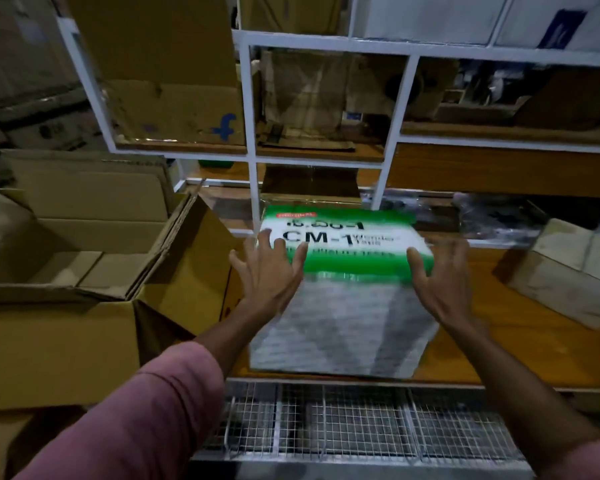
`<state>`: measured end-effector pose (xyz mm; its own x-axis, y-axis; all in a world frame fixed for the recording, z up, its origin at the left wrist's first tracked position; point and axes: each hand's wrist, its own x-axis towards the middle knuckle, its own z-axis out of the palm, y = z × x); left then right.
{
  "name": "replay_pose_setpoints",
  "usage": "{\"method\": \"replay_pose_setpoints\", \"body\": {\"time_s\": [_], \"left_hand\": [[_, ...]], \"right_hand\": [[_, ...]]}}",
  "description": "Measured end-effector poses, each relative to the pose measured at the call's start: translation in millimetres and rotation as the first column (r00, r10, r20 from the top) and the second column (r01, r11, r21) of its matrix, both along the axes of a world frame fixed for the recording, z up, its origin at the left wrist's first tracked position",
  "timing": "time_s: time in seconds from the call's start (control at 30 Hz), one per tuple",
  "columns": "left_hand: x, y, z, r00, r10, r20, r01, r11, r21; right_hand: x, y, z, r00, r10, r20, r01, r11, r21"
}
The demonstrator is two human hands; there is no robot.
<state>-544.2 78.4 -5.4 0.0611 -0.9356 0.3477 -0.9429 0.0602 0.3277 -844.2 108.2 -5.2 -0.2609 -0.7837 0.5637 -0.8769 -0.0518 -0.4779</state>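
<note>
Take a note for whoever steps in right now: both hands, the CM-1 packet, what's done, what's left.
Left hand: open, fingers spread over the left edge of the CM-1 packet.
Right hand: open, at its right edge.
Packet lies flat on the wooden bench, blurred; contact unclear.
Open cardboard box stands to its left.
Done: packet on bench.
Left: probably grip it from both sides; no grip yet.

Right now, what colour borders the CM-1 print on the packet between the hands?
Green: the packet has a green band around a white panel; head view.
</note>
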Motion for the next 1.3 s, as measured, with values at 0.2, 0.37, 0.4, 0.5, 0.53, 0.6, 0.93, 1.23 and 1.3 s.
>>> {"method": "replay_pose_setpoints", "body": {"time_s": [0.2, 0.37, 0.4, 0.5, 0.53, 0.6, 0.93, 1.23, 1.3], "left_hand": [[0, -16, 5, 0.999, -0.022, 0.037, 0.011, 0.958, 0.287], [0, -47, 5, 1.0, -0.002, 0.015, -0.003, 0.943, 0.333], [2, -56, 4, 1.0, 0.013, 0.008, -0.015, 0.936, 0.351], [4, -80, -1, 0.998, 0.049, -0.039, -0.03, 0.923, 0.383], [4, -86, -3, 0.997, 0.051, -0.065, -0.022, 0.924, 0.381], [1, -94, -8, 0.995, 0.049, -0.09, -0.014, 0.935, 0.354], [-19, -96, -3, 0.966, 0.005, -0.258, -0.023, 0.997, -0.068], [-8, -47, -28, 0.923, -0.141, -0.358, 0.071, 0.977, -0.2], [-7, -34, -24, 0.937, -0.137, -0.321, 0.082, 0.98, -0.181]], "right_hand": [[-11, -34, -2, 0.993, 0.1, -0.067, -0.064, 0.908, 0.415], [-11, -59, -2, 0.996, 0.088, -0.025, -0.063, 0.857, 0.511], [-13, -66, -3, 0.997, 0.082, -0.012, -0.064, 0.851, 0.521], [-20, -89, -9, 0.997, 0.066, 0.027, -0.07, 0.833, 0.548], [-23, -96, -11, 0.997, 0.064, 0.043, -0.077, 0.826, 0.558], [-26, -108, -15, 0.995, 0.067, 0.07, -0.095, 0.823, 0.56], [-32, -115, 2, 0.99, 0.101, 0.098, -0.118, 0.976, 0.184], [-33, -63, -20, 0.974, 0.119, 0.192, -0.105, 0.991, -0.077], [-30, -51, -22, 0.978, 0.073, 0.193, -0.058, 0.995, -0.083]]}}
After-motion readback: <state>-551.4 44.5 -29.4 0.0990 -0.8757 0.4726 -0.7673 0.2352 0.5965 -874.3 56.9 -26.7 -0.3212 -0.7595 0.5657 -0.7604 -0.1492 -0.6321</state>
